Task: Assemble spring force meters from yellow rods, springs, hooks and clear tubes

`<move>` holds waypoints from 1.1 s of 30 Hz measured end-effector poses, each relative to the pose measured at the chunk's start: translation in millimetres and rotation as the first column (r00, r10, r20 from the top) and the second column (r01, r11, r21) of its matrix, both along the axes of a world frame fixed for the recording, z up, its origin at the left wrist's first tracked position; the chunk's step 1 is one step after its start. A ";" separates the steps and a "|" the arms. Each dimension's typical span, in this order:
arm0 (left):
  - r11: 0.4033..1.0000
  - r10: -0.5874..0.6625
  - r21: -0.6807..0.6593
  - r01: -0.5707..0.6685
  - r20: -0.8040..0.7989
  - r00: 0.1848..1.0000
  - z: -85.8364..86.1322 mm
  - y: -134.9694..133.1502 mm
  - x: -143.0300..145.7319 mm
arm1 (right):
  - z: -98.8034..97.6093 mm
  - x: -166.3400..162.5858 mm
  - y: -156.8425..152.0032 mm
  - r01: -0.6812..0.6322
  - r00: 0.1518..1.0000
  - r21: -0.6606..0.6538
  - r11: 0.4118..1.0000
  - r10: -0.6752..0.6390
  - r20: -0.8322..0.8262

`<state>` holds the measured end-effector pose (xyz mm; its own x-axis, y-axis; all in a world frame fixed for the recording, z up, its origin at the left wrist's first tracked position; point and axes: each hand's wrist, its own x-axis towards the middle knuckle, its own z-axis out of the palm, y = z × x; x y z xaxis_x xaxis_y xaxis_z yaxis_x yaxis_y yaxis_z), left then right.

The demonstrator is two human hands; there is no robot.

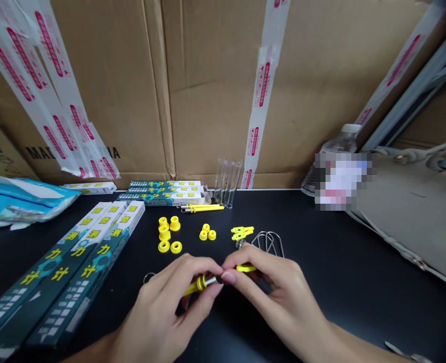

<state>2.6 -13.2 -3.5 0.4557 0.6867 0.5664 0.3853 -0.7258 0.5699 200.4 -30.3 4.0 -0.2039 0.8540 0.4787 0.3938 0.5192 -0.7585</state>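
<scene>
Your left hand (162, 302) is curled nearly closed, thumb and fingers around a thin, round, yellow plastic rod (199, 285); the rod pokes out toward your right hand (274, 290), whose thumb and fingertip pinch at its dark tip; all this is well in front of the back edge of the flat black surface (340, 262); the rod has raised yellow rings and a shiny silver metal end; your fingers hide the rest.
</scene>
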 end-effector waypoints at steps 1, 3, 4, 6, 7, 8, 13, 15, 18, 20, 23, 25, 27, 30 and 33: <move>0.999 -0.001 -0.041 0.002 0.018 1.000 0.3 0.1 0.2 | -0.1 -0.3 0.2 -0.003 1.000 -0.010 1.000 0.003 -0.001; 0.990 0.006 -0.138 0.004 0.075 0.997 1.0 1.1 0.7 | -0.6 -1.0 1.0 -0.004 1.000 -0.039 0.999 0.004 -0.002; 0.983 0.014 -0.185 0.007 0.110 0.994 1.5 1.8 1.1 | -0.8 -1.4 1.4 -0.004 1.000 -0.052 0.999 0.004 -0.005; 0.969 0.032 -0.248 0.013 0.174 0.984 3.1 3.3 1.8 | -1.2 -2.0 1.8 -0.004 1.000 -0.069 0.998 0.004 -0.010; 0.964 0.039 -0.267 0.014 0.192 0.981 4.1 4.0 2.0 | -1.2 -2.3 1.7 -0.007 1.000 -0.073 0.997 0.006 -0.015; 0.960 0.045 -0.279 0.013 0.199 0.979 5.3 4.6 2.3 | -1.1 -2.5 1.3 -0.012 1.000 -0.078 0.997 0.010 -0.020; 0.966 0.061 -0.260 -0.013 0.176 0.983 8.6 5.2 3.2 | -0.9 -3.3 -2.1 -0.042 0.997 -0.129 0.991 0.032 -0.076; 0.974 0.049 -0.228 -0.009 0.168 0.985 7.5 4.8 3.4 | -1.1 -3.2 -2.7 -0.043 0.996 -0.149 0.988 0.030 -0.087; 0.985 0.052 -0.171 -0.025 0.153 0.987 4.5 3.9 3.1 | -1.2 -2.6 -2.5 -0.030 0.997 -0.176 0.984 0.018 -0.070; 0.992 0.076 -0.115 -0.061 0.139 0.987 3.1 3.5 2.7 | -1.1 -2.3 -2.3 -0.021 0.998 -0.182 0.983 0.010 -0.058; 0.992 0.119 -0.061 -0.112 0.128 0.985 2.8 3.3 2.5 | -1.1 -2.5 -3.1 -0.031 0.997 -0.189 0.981 0.017 -0.079; 0.990 0.134 -0.061 -0.127 0.137 0.982 3.0 3.4 2.8 | -1.4 -2.9 -4.1 -0.048 0.994 -0.204 0.978 0.027 -0.104; 0.989 0.142 -0.068 -0.133 0.150 0.978 3.1 3.7 3.1 | -1.8 -3.2 -4.8 -0.054 0.992 -0.215 0.975 0.028 -0.125; 0.986 0.148 -0.096 -0.134 0.154 0.977 2.4 4.1 2.8 | -1.9 -3.6 -4.6 -0.051 0.989 -0.229 0.972 0.017 -0.149; 0.984 0.144 -0.133 -0.121 0.172 0.975 1.4 4.4 1.5 | -1.2 -4.0 -3.6 -0.065 0.983 -0.263 0.963 0.017 -0.182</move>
<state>4.2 -8.8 -2.1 0.2539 0.8025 0.5399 0.3559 -0.5966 0.7194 196.4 -33.9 2.9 -0.1742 0.9480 0.2662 0.2240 0.3014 -0.9268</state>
